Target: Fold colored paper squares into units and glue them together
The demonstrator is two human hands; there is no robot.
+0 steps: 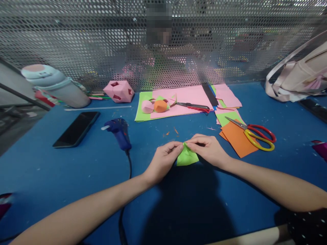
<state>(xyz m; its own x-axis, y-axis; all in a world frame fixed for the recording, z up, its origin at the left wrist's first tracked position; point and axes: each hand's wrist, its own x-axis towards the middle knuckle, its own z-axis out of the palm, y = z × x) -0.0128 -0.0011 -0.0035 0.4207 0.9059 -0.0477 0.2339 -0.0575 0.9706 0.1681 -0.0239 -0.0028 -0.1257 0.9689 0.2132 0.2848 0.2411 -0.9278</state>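
A small piece of bright green paper [187,157], creased and partly folded, is held just above the blue table. My left hand [163,158] pinches its upper left part between thumb and fingers. From the other side, my right hand [208,149] pinches the top near the same fold, so the fingertips of both hands almost meet there. The lower edge of the paper hangs free toward me. To the right of my right hand lie orange paper sheets [237,139] with scissors [251,132] with one red and one yellow handle on top.
A blue hot glue gun [119,132] with its cable and a black phone [76,129] lie at left. Behind are a pink folded-paper ball [119,91], a bottle [56,85], stacked pink sheets [184,93] and a utility knife [192,105]. A bag [301,73] stands back right, before a perforated metal panel [102,44].
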